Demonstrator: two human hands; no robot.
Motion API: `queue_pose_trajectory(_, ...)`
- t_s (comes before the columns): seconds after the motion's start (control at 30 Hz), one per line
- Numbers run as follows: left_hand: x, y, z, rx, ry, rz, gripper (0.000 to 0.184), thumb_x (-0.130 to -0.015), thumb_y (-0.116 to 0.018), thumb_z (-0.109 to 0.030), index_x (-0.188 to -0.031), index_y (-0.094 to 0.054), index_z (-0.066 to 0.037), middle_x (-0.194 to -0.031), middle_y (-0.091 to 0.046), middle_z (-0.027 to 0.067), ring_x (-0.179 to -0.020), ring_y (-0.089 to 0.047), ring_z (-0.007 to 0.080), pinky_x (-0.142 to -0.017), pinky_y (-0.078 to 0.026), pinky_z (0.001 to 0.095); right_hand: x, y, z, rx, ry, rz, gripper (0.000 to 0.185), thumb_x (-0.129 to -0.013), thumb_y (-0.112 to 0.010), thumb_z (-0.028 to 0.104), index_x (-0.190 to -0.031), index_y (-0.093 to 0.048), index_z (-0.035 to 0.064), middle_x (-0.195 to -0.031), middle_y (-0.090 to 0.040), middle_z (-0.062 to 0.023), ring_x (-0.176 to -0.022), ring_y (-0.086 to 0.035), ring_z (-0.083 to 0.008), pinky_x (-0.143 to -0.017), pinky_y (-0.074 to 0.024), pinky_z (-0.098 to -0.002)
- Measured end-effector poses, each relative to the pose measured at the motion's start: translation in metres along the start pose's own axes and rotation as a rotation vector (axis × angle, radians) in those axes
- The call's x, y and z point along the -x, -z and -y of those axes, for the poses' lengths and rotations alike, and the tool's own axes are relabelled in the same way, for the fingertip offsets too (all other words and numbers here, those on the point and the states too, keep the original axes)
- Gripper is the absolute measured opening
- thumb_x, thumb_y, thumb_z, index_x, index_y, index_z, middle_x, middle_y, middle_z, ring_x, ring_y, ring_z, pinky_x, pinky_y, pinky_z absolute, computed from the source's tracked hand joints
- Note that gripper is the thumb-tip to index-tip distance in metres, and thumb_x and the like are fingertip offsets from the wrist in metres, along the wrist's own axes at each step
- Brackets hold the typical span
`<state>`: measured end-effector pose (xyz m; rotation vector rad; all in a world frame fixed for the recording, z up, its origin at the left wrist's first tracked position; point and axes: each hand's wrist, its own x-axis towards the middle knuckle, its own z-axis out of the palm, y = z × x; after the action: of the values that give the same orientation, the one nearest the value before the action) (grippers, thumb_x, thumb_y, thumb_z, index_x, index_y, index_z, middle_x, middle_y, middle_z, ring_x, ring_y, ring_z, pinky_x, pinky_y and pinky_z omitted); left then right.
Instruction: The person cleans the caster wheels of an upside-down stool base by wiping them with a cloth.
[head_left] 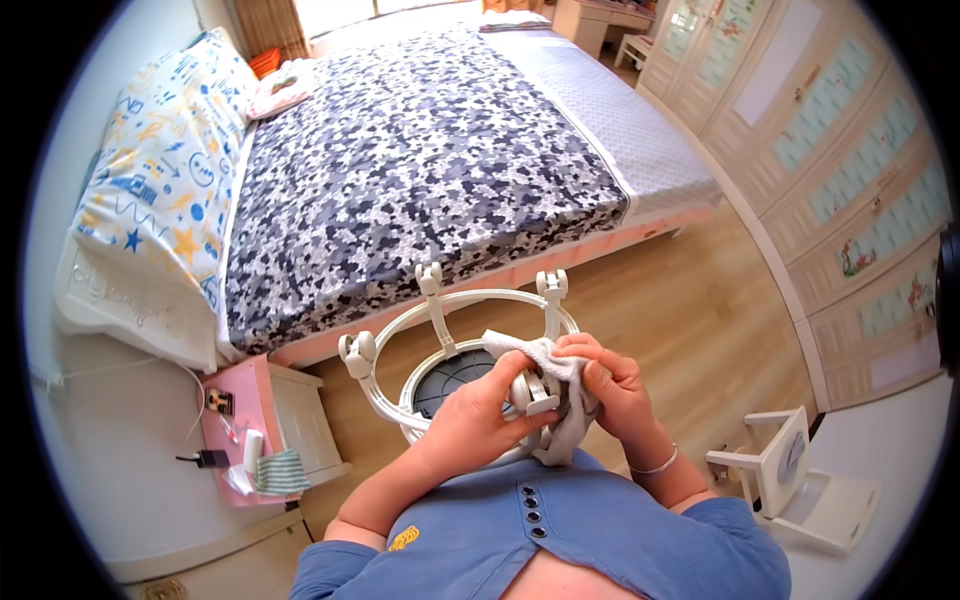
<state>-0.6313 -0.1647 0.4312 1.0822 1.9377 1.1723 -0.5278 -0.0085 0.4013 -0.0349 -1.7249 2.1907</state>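
Note:
A white ring-shaped frame with several caster wheels is in front of me, its wheels pointing up and a dark round panel inside it. My left hand is closed around the near caster wheel, thumb on top. Bunched in the closed fingers of my right hand is a grey-white cloth, pressed against the side of that caster and hanging down below it. Three other casters stand on the ring: one at the left, two at the far side. My body hides the frame's near part.
A bed with a patterned cover fills the area beyond the frame. At left is a pink-topped nightstand with a striped cloth and small items. A small white chair stands at right, near tall wardrobes.

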Motion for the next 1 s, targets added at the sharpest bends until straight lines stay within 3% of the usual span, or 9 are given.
queue_pose_trajectory(0.13,-0.013,0.017,0.003,-0.032,-0.024,0.075,0.051,-0.072,-0.069,-0.024,-0.113,-0.043,-0.008,-0.090,-0.059,0.0189,-0.082,-0.058,0.0368,-0.066,-0.046,0.0413,-0.010,-0.011,0.016,0.411,0.128,0.074,0.024,-0.085,-0.051,0.006,-0.108,-0.058,0.0024,-0.103,-0.046,-0.0069,-0.093,-0.046,-0.0153,-0.081,-0.0386,-0.0259)
queue_pose_trajectory(0.37,-0.030,0.053,0.002,-0.080,-0.079,0.234,0.046,-0.071,-0.068,-0.020,-0.110,-0.046,-0.008,-0.089,-0.060,0.0168,-0.079,-0.059,0.0345,-0.066,-0.046,0.0401,-0.033,-0.042,0.013,0.568,0.159,-0.136,0.016,-0.087,-0.048,0.007,-0.099,-0.056,0.0008,-0.095,-0.051,-0.0072,-0.085,-0.049,-0.0141,-0.076,-0.0412,-0.0268)
queue_pose_trajectory(0.47,-0.036,0.065,0.006,-0.069,-0.109,0.273,0.044,-0.072,-0.067,-0.020,-0.110,-0.047,-0.010,-0.090,-0.060,0.0156,-0.078,-0.059,0.0339,-0.065,-0.046,0.0401,-0.041,-0.053,0.005,0.471,-0.046,-0.343,0.017,-0.090,-0.045,0.012,-0.100,-0.055,0.0011,-0.087,-0.055,-0.0048,-0.077,-0.051,-0.0116,-0.072,-0.0431,-0.0256)
queue_pose_trajectory(0.53,-0.041,0.072,0.010,-0.064,-0.123,0.306,0.044,-0.072,-0.067,-0.020,-0.110,-0.047,-0.010,-0.091,-0.060,0.0151,-0.078,-0.059,0.0338,-0.065,-0.047,0.0403,-0.046,-0.056,-0.002,0.074,-0.173,-0.443,0.025,-0.093,-0.040,0.020,-0.095,-0.054,-0.0004,-0.086,-0.056,-0.0034,-0.076,-0.053,-0.0098,-0.072,-0.0439,-0.0229)
queue_pose_trajectory(0.67,-0.049,0.082,0.014,-0.062,-0.181,0.387,0.040,-0.073,-0.066,-0.018,-0.107,-0.046,-0.010,-0.087,-0.061,0.0157,-0.078,-0.060,0.0344,-0.065,-0.047,0.0411,-0.039,-0.058,-0.002,-0.105,-0.147,-0.475,0.024,-0.093,-0.043,0.020,-0.104,-0.055,0.0013,-0.090,-0.057,-0.0022,-0.081,-0.052,-0.0084,-0.074,-0.0432,-0.0226)
queue_pose_trajectory(0.77,-0.058,0.088,0.015,-0.059,-0.176,0.455,0.036,-0.073,-0.065,-0.017,-0.103,-0.045,-0.010,-0.083,-0.061,0.0159,-0.077,-0.060,0.0349,-0.064,-0.047,0.0413,-0.036,-0.063,0.008,0.040,-0.108,-0.447,0.023,-0.091,-0.047,0.017,-0.105,-0.057,0.0017,-0.094,-0.055,-0.0046,-0.087,-0.051,-0.0100,-0.078,-0.0409,-0.0234)
queue_pose_trajectory(0.83,-0.061,0.089,0.018,-0.040,-0.170,0.501,0.034,-0.073,-0.064,-0.015,-0.101,-0.045,-0.009,-0.081,-0.060,0.0158,-0.076,-0.059,0.0351,-0.064,-0.047,0.0414,-0.036,-0.068,0.012,0.428,0.056,-0.333,0.022,-0.088,-0.052,0.015,-0.105,-0.058,0.0027,-0.098,-0.052,-0.0065,-0.093,-0.048,-0.0121,-0.082,-0.0385,-0.0251)
queue_pose_trajectory(0.87,-0.062,0.088,0.021,-0.027,-0.203,0.530,0.033,-0.073,-0.064,-0.014,-0.099,-0.045,-0.009,-0.080,-0.060,0.0156,-0.075,-0.059,0.0351,-0.063,-0.047,0.0415,-0.034,-0.068,0.014,0.378,-0.002,-0.351,0.018,-0.084,-0.057,0.013,-0.099,-0.059,0.0027,-0.100,-0.050,-0.0078,-0.095,-0.046,-0.0142,-0.082,-0.0373,-0.0270)
queue_pose_trajectory(1.0,-0.067,0.084,0.024,-0.037,-0.342,0.559,0.030,-0.072,-0.062,-0.012,-0.096,-0.044,-0.008,-0.079,-0.059,0.0145,-0.071,-0.059,0.0351,-0.060,-0.046,0.0421,-0.036,-0.074,0.019,0.462,-0.003,-0.426,0.015,-0.087,-0.054,0.015,-0.093,-0.058,0.0021,-0.090,-0.052,-0.0047,-0.084,-0.048,-0.0108,-0.076,-0.0399,-0.0244)
